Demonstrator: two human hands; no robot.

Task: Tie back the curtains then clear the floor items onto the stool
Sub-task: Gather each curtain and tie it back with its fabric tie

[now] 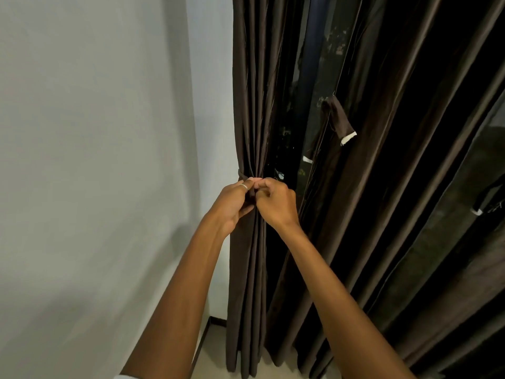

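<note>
Beside pale wall [95,132], both hands [232,205] [277,203] pinch tieback [242,175] round curtain [251,105].

Counts: 2 grips: left grip [232,202], right grip [276,203]. 1 ring [244,187]. 3 tie-back straps: wrapped strap [241,174], middle hanging strap [338,119], right-edge strap [489,198]. 1 gathered curtain [251,105]. Loose curtain panels [396,160]: count unclear in the folds.

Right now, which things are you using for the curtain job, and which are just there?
Part of the job:
- left hand and right hand, both pinching the tie strap
- bunched curtain that the tie strap goes round
- second curtain, with its loose strap hanging, not yet tied

Just there:
- wall
- window glass
- floor
</note>
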